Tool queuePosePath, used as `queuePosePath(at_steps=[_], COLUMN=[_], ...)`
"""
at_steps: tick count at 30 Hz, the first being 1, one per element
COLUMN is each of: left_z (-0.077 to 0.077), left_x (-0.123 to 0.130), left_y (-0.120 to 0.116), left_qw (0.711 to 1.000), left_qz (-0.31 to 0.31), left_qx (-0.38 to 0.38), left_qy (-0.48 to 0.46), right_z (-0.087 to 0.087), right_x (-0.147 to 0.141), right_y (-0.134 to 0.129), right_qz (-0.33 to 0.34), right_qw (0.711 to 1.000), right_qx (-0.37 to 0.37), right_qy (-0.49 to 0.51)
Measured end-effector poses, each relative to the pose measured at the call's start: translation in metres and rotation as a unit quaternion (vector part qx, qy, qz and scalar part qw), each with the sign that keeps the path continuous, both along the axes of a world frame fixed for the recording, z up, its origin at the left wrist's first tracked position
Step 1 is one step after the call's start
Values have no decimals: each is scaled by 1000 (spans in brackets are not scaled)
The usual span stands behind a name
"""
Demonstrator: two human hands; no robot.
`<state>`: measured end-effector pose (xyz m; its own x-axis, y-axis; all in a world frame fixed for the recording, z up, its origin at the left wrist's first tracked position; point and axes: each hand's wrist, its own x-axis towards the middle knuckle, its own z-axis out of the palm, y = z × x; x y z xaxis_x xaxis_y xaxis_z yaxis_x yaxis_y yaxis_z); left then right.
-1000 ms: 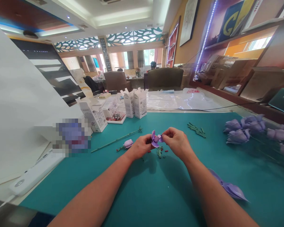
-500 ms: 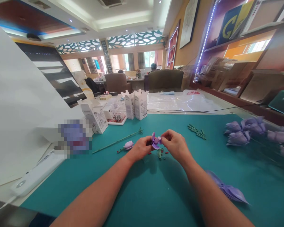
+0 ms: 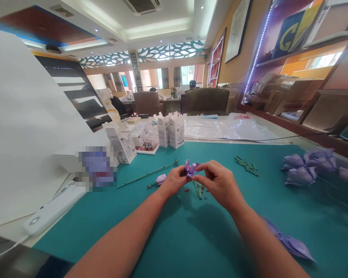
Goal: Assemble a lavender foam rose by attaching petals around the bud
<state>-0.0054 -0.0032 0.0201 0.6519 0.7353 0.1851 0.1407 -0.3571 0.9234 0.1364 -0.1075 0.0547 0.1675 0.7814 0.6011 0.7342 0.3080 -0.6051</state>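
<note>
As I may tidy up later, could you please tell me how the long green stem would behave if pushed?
The long green stem is probably fairly stiff, since it lies nearly straight. It is likely light, being so thin. Its splayed end may hinder free rolling.

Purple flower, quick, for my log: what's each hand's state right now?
Left hand: closed, holding the flower.
Right hand: at the flower; whether open or holding it cannot be told.
</note>
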Motion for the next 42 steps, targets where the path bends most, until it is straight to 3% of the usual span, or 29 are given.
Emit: queuePosePath(at_steps=[4, 12, 18, 23, 26, 30, 42], left_z=[-3, -2, 4, 6, 6, 5, 5], left_x=[0, 1, 0, -1, -1, -1, -2], left_y=[3, -2, -7, -7, -8, -8, -9], left_qw=[999, 998, 999, 999, 999, 998, 998], left_qz=[-18, -31, -35, -30, -24, -28, -48], left_qx=[-12, -26, -29, -26, -31, -40, -39], left_qy=[-31, -41, -31, -32, -30, -41, -32], right_z=[-4, -5, -3, 0, -2, -7, -3], right_x=[-4, -2, -3, 6, 16, 23, 14], right_y=[0, 0, 1, 1, 4, 9, 5], right_qz=[27, 6, 7, -25, -45, -17, -12], right_qw=[997, 997, 999, 997, 991, 980, 985], right_qx=[-16, -3, 7, 17, -21, -95, -85], right_qy=[-75, -82, -38, 69, 124, 173, 150])
